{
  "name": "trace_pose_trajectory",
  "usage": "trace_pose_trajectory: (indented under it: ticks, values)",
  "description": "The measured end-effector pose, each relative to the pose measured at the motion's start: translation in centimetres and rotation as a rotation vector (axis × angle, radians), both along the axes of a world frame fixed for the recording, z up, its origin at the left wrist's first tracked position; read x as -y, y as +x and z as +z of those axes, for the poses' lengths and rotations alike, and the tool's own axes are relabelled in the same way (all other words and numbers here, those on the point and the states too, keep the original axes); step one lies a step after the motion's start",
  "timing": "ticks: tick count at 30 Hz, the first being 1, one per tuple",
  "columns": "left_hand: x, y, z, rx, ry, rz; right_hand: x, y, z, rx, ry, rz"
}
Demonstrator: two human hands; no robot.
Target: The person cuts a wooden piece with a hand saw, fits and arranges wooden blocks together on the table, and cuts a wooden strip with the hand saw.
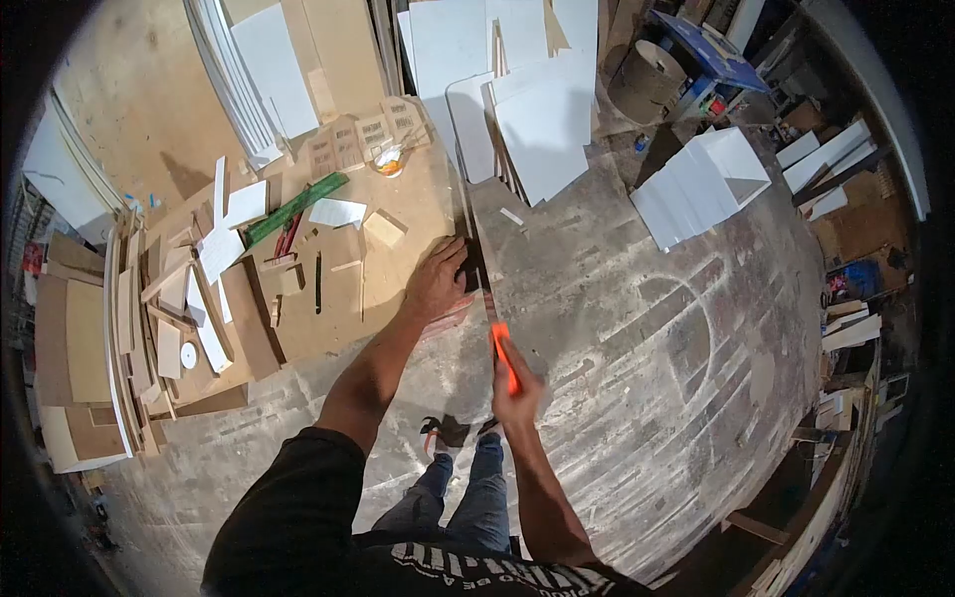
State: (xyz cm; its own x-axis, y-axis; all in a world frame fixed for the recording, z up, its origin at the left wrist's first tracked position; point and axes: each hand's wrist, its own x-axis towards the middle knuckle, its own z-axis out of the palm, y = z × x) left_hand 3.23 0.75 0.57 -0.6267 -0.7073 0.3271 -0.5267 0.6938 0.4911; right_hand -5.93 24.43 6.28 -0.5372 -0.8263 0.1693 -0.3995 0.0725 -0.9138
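My right hand (517, 393) is closed around the orange handle of a hand saw (500, 333). Its thin dark blade points away from me, along the right edge of the wooden worktable (383, 284). My left hand (435, 282) lies at that same edge, just left of the blade, with its fingers bent over something dark that I cannot make out. Under its wrist is a reddish strip of wood (448, 316). Left of this hand, a black pencil-like stick (318, 283) and a small wood block (384, 228) lie on the tabletop.
A green strip (295, 210), white board offcuts (247, 203) and a white roll (188, 355) lie on the table. White panels (542, 119) lean ahead. A white box-like piece (701, 189) stands on the concrete floor (637, 348). Wood scraps (853, 331) line the right side.
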Motion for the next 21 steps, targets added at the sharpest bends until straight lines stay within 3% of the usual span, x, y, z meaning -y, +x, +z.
trace_pose_trajectory:
  ticks: [3, 7, 9, 11, 14, 17, 21]
  values:
    - [0.5, -0.2, -0.3, 0.002, -0.011, 0.006, -0.1, 0.2, -1.7, -0.044, -0.139, 0.0]
    - [0.3, -0.2, 0.3, -0.06, 0.022, -0.021, -10.2, 2.0, -1.4, 0.034, 0.114, 0.0]
    - [-0.2, 0.2, 0.4, -0.005, -0.015, -0.015, -9.4, 1.9, -1.0, -0.012, 0.052, -0.01]
    - [0.4, -0.1, 0.7, -0.001, -0.036, -0.016, -3.3, 0.8, 0.4, 0.084, -0.029, 0.033]
    - [0.5, -0.2, -0.1, -0.031, -0.021, -0.014, 0.6, 0.3, 0.2, 0.057, 0.02, 0.018]
    - [0.6, 0.0, -0.1, -0.01, -0.024, -0.024, -7.5, 3.1, -2.9, -0.109, -0.031, -0.065]
    - [-0.4, 0.3, 0.0, 0.025, 0.005, -0.011, -7.0, 2.2, -1.8, -0.133, -0.072, -0.051]
